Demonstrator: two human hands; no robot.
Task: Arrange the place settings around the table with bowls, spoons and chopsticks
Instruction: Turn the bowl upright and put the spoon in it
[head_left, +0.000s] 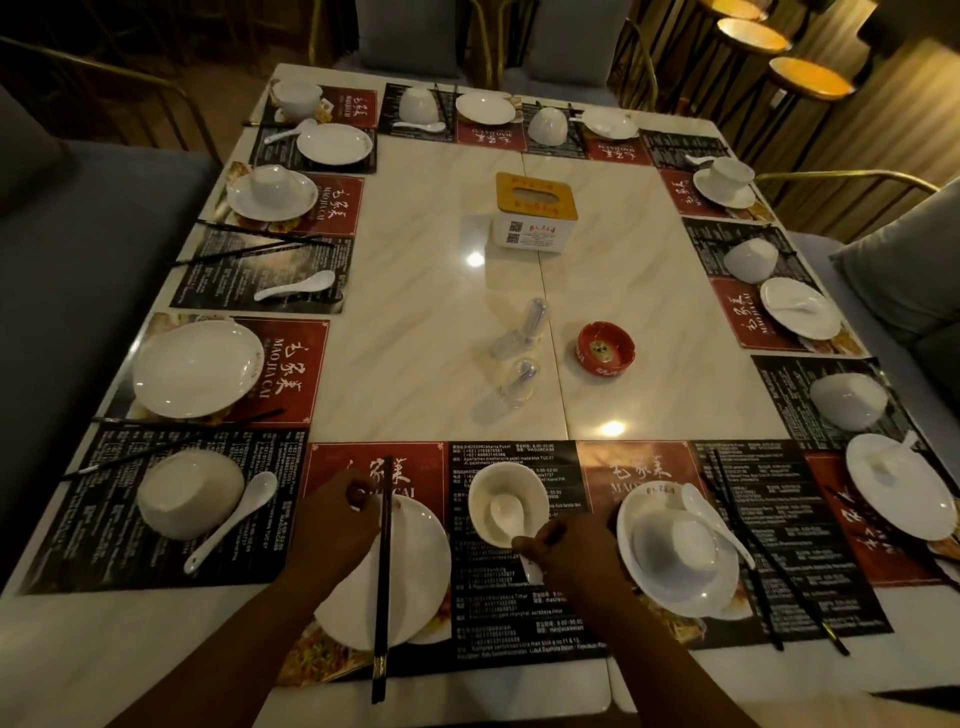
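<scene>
Nearest to the camera are the two forearms, which reach forward over the near edge of the table. The left hand (335, 530) has its fingers curled together, and they seem to pinch the far end of a pair of black chopsticks (383, 571). From these fingers the chopsticks run straight back toward the person, across a white plate (423, 561) that lies under and just right of the hand. Their near end hangs over the plate's rim.

The right hand (566, 556) has thumb and fingertips closed on the handle of a white porcelain spoon (506, 512). The scoop of the spoon lies just beyond these fingers, inside a small white bowl (480, 493), which stands upright on the black part of a paper placemat (498, 613).

The step in hand appears to be the tidying of this one setting. To do it well, I think the left fingers should keep both sticks pressed together, so that the tips stay even, and should lay them down beside the plate and not across it. The right fingers should lift the spoon gently, because the light bowl may tip or slide if the scoop catches its rim. The neighbouring settings place these pieces differently, so one pattern should be chosen first.
</scene>
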